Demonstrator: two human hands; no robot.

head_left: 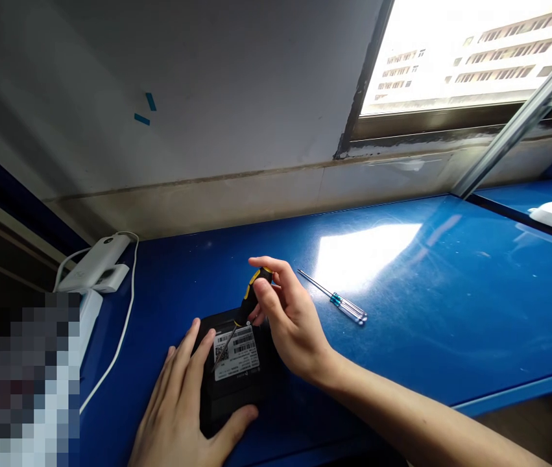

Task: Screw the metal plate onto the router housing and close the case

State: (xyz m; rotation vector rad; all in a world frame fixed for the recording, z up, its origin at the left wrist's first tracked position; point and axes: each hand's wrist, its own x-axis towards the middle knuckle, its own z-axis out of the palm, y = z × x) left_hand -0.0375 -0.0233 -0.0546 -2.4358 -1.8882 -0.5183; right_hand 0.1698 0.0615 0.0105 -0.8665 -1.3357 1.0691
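Observation:
A flat black device casing point(237, 388) lies on the blue table, a white printed label point(244, 358) with barcodes facing up. My left hand point(181, 399) holds it at the left side and near edge, fingers stretched along it and thumb at the near edge. In my right hand point(288, 311) is a screwdriver point(250, 295) with a black and yellow handle, the fingers closed round the handle. Its shaft slants down to the left across the label, and the tip appears to touch the label's left part. Whether a screw is under the tip cannot be seen.
A second screwdriver point(346, 308) with a clear handle lies right of my right hand. At the left stand white power adapters or strips point(95, 263) with a white cable point(128, 311). A metal frame bar point(514, 123) rises at the right, near the window.

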